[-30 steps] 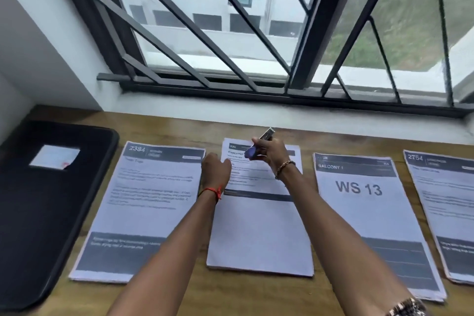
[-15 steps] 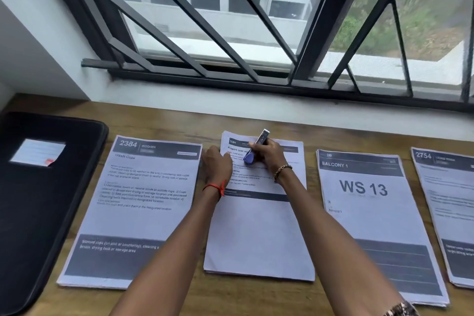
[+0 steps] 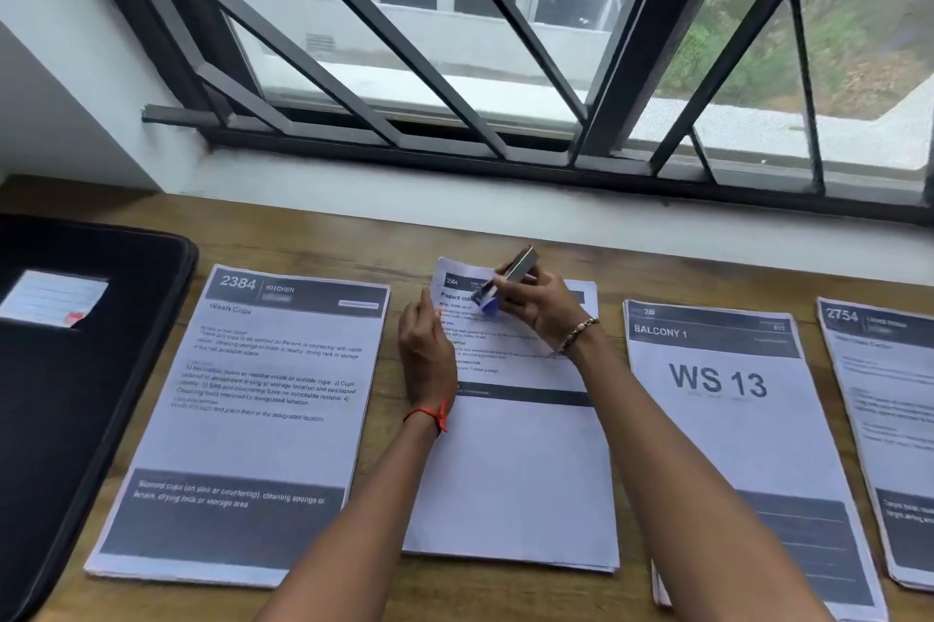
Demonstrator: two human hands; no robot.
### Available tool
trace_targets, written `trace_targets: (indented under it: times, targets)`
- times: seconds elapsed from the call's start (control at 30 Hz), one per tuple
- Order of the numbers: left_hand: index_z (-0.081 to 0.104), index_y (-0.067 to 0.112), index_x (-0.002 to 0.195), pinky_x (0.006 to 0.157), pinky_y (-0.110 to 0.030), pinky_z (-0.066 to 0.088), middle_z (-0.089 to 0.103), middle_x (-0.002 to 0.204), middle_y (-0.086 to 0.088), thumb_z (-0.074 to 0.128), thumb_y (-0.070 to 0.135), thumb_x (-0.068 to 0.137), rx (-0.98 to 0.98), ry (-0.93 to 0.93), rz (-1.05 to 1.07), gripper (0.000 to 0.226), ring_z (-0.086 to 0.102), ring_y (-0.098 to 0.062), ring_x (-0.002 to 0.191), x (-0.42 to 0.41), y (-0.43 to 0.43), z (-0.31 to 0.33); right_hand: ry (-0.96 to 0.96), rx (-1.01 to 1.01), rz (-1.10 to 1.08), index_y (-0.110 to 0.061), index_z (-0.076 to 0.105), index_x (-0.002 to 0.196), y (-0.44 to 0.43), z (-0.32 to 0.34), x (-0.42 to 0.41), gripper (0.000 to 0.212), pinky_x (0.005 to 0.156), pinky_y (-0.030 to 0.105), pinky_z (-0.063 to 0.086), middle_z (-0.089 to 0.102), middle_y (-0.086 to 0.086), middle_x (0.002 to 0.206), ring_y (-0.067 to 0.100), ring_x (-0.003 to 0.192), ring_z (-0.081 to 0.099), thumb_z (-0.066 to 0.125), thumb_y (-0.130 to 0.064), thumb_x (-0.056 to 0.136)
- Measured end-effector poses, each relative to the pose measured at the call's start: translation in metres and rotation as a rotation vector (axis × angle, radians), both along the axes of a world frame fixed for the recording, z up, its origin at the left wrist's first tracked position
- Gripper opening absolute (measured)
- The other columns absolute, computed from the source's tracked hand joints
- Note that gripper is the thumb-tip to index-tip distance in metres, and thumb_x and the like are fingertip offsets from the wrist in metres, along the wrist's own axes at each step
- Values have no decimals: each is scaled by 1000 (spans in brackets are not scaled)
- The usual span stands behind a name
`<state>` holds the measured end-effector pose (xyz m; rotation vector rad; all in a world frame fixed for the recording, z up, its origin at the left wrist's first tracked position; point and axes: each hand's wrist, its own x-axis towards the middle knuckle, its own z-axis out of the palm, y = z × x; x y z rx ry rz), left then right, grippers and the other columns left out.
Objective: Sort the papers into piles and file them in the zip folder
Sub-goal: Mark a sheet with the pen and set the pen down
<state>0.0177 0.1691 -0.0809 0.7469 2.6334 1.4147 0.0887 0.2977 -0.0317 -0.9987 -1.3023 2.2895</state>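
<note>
Four paper piles lie side by side on the wooden table (image 3: 354, 245), with the black zip folder (image 3: 76, 409) closed at the far left. The right hand (image 3: 541, 308) grips a small stapler (image 3: 511, 279), its blue end set on the top left corner of the second pile (image 3: 515, 480). The left hand (image 3: 425, 356) rests on that pile's left edge, fingers seemingly straight and together, though blur hides the fingertips. The kitchen pile (image 3: 252, 399) lies just left, the WS 13 pile (image 3: 722, 424) and the last pile (image 3: 889, 419) to the right.
</note>
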Motion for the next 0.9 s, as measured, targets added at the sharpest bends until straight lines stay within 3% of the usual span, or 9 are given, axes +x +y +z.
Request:
trace_targets:
  times: [0.13, 0.33, 0.47, 0.6, 0.77, 0.83, 0.9]
  targets:
    - [54, -12, 122, 74, -32, 44, 62, 103, -27, 50, -9, 88, 43, -27, -1, 34, 60, -39, 90, -2, 0, -2, 91, 33, -4, -8, 56, 90, 16, 9, -16, 22, 60, 18, 54, 68, -3, 71, 9, 68, 69, 52, 13, 84]
    - [55, -10, 121, 75, -36, 47, 62, 102, -26, 51, -6, 89, 50, -27, -1, 33, 60, -39, 91, -2, 1, -2, 15, 318, 105, -12, 60, 88, 36, 10, -52, 22, 80, 22, 52, 65, -3, 77, 10, 77, 65, 66, 5, 78]
    - [58, -10, 117, 77, -20, 40, 64, 103, -23, 50, -5, 90, 80, -30, 16, 29, 61, -35, 93, -4, -1, -1, -112, 384, 334, -13, 61, 87, 43, 8, -61, 21, 83, 22, 51, 64, 2, 83, 11, 78, 63, 67, 4, 78]
    - [58, -6, 119, 85, -21, 44, 64, 111, -18, 50, 0, 92, 99, -60, 30, 28, 59, -28, 102, -4, -2, 0, -136, 361, 470, -9, 62, 85, 44, 6, -66, 19, 83, 21, 53, 65, 6, 85, 9, 75, 65, 66, 7, 76]
    - [59, -8, 115, 82, -9, 37, 63, 108, -20, 52, -2, 91, 111, -50, 28, 26, 59, -26, 99, -4, -2, 1, -211, 442, 634, -2, 65, 85, 44, 4, -71, 18, 70, 13, 52, 70, -3, 72, 2, 67, 66, 70, 8, 72]
    - [58, -8, 116, 82, -4, 34, 60, 108, -21, 52, -4, 90, 111, -46, 37, 27, 55, -20, 97, -3, -2, 2, -230, 469, 655, 3, 64, 91, 44, 2, -73, 23, 73, 18, 54, 70, -7, 65, 5, 67, 66, 72, 8, 70]
    - [58, -6, 118, 83, -4, 35, 56, 110, -21, 52, -4, 90, 119, -46, 42, 29, 53, -20, 99, -3, -2, 3, -235, 506, 682, -1, 67, 85, 43, 0, -76, 20, 81, 30, 54, 70, -1, 70, 15, 73, 65, 76, 3, 68]
